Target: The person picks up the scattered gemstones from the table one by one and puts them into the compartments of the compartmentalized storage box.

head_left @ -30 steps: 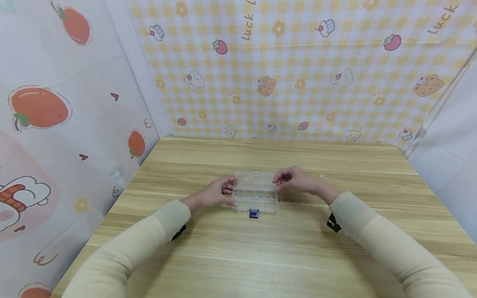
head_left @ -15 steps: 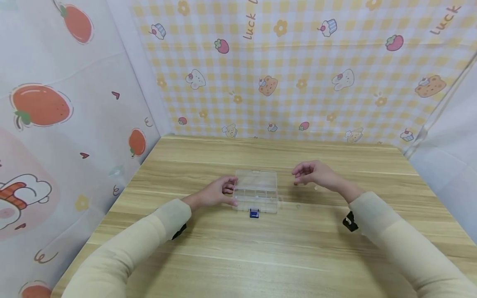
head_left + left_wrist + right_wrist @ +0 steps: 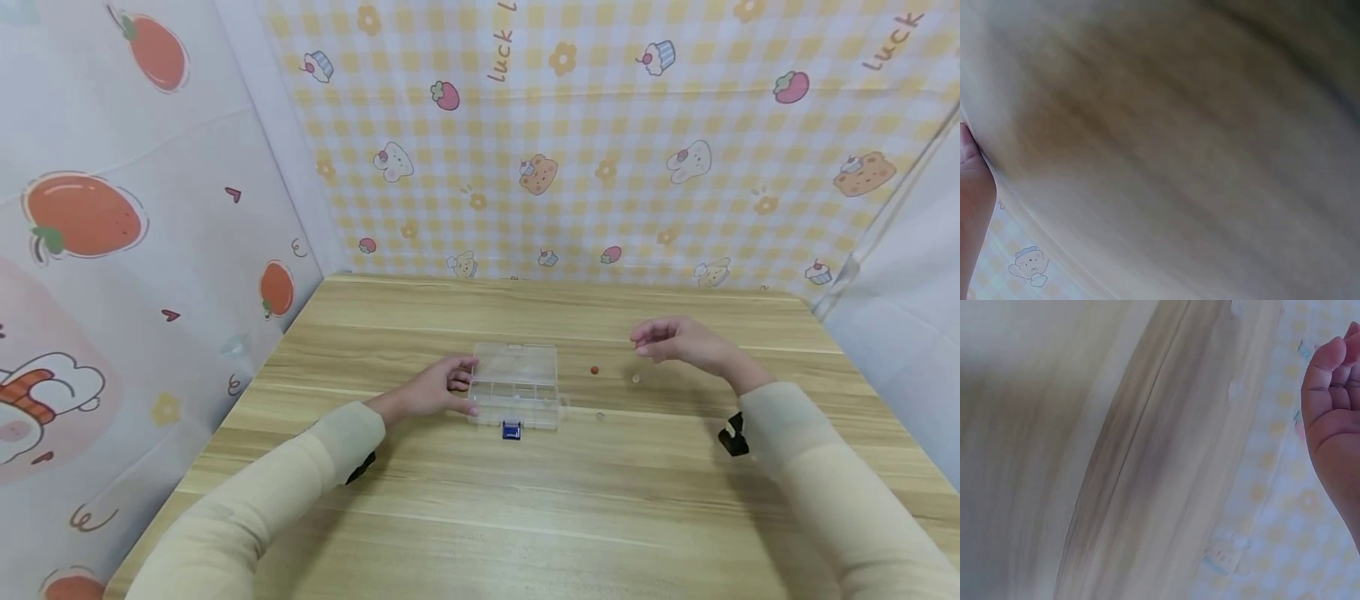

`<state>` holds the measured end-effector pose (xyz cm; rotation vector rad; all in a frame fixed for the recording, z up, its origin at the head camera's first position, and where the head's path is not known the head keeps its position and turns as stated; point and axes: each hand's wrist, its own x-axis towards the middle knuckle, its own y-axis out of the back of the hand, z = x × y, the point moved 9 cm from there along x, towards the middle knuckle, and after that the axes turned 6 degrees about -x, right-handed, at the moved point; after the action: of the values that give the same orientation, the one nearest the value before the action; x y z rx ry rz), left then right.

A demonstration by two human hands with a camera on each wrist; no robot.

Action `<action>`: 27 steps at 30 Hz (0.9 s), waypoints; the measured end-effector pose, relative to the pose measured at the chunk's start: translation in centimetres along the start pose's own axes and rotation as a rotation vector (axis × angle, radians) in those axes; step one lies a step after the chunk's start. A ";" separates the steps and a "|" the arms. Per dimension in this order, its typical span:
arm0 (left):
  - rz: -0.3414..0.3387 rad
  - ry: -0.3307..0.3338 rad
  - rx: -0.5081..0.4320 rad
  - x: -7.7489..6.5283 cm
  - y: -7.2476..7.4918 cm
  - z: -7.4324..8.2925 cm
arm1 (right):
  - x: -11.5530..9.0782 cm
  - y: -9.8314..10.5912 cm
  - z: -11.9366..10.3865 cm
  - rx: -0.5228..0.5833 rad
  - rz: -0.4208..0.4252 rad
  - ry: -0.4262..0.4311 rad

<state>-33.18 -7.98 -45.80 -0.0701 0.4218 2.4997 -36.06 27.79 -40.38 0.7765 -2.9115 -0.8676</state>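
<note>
A clear plastic compartment box [image 3: 514, 403] stands on the table with its lid [image 3: 516, 363] raised at the back and a blue label at its front edge. My left hand [image 3: 435, 387] holds the box at its left side, thumb at the front corner and fingers by the lid. To the right of the box lie a small reddish-brown bead-like piece [image 3: 595, 370], a whitish piece [image 3: 636, 378] and a clear piece [image 3: 600, 416]. Above and beyond them, my right hand [image 3: 678, 342] hovers with loosely bent fingers; nothing shows in them in the right wrist view.
The wood-grain table [image 3: 495, 517] meets a yellow checked cloth [image 3: 570, 217] at the back. A printed white cloth [image 3: 187, 250] hangs at the left. Blurred table surface and sleeve fill much of the left wrist view.
My right hand has left the lid's right side and moved right, uncovering the reddish-brown and whitish pieces. A whitish spot farther back is now out of sight by the hand. Left hand stays.
</note>
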 end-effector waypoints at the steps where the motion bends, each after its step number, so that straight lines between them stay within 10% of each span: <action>1: 0.000 0.000 0.000 0.0 0.0 0.0 | -0.1 0.3 0.3 0.010 0.002 -0.007; 27: 0.000 0.011 0.013 -0.2 -0.1 0.3 | 1.0 3.2 5.2 0.011 0.008 -0.123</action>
<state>-32.94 -7.94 -45.49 -0.0782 0.4424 2.4977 -39.15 32.26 -43.23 0.7376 -3.0258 -0.9315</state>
